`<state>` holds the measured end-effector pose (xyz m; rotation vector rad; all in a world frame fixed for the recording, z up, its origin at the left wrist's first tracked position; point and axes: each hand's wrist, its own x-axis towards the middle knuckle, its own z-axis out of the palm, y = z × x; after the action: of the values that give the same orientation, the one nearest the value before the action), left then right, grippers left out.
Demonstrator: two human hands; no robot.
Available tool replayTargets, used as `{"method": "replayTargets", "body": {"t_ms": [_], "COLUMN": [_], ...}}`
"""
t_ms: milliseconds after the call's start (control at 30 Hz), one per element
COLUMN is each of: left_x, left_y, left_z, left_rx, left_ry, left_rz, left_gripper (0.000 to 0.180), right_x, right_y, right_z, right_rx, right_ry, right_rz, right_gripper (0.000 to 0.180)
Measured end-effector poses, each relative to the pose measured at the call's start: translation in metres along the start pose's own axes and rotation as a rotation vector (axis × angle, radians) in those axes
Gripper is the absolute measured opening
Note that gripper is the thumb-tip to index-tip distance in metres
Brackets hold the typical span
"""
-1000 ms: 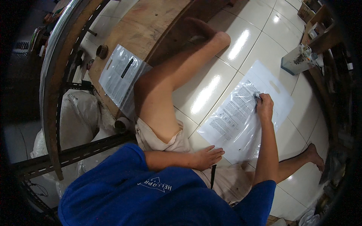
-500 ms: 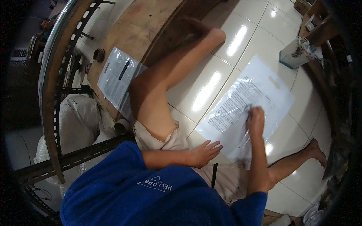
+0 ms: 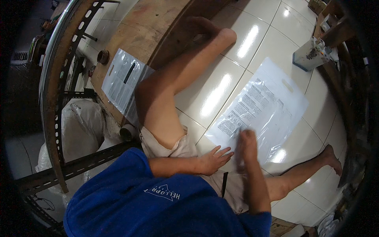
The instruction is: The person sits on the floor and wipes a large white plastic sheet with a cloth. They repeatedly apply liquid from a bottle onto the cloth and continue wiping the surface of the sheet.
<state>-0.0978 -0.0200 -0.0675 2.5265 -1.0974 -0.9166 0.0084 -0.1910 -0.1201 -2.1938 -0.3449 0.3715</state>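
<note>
Sitting on the white tiled floor (image 3: 272,35), you had a large clear plastic bag (image 3: 260,110) lying flat in front of you, between your legs, with a block of black print across its near half and a small cut-out handle slot near its far corner. Your right hand (image 3: 245,143) rested on the near edge of that bag, blurred, so I cannot tell whether its fingers were closed or spread. Your left hand (image 3: 213,158) lay flat and open, fingers spread, at your lap just beside the bag's near corner, holding nothing. A second clear bag (image 3: 120,85), smaller, with a dark slim object inside and print on it, lay on the brown wooden board (image 3: 146,27) to your left, past your raised left knee (image 3: 152,98). A pale blue-grey box (image 3: 306,59) stood on the floor beyond the big bag's far corner. A white sack (image 3: 81,122) sat behind a rusty metal frame (image 3: 53,94) at your left.
</note>
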Motion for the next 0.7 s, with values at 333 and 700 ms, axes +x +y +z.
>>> {"method": "replayTargets", "body": {"t_ms": [333, 700], "left_x": [0.001, 0.002], "left_y": [-0.004, -0.003], "left_z": [0.002, 0.002], "left_rx": [-0.006, -0.056], "left_ry": [0.040, -0.033], "left_rz": [0.027, 0.007], "left_gripper": [0.073, 0.071], "right_x": [0.097, 0.090], "right_y": [0.011, 0.013], "right_z": [-0.067, -0.040], "right_rx": [-0.177, -0.379], "right_ry": [0.138, 0.161], "right_rz": [-0.125, -0.148], "right_gripper": [0.013, 0.016]}}
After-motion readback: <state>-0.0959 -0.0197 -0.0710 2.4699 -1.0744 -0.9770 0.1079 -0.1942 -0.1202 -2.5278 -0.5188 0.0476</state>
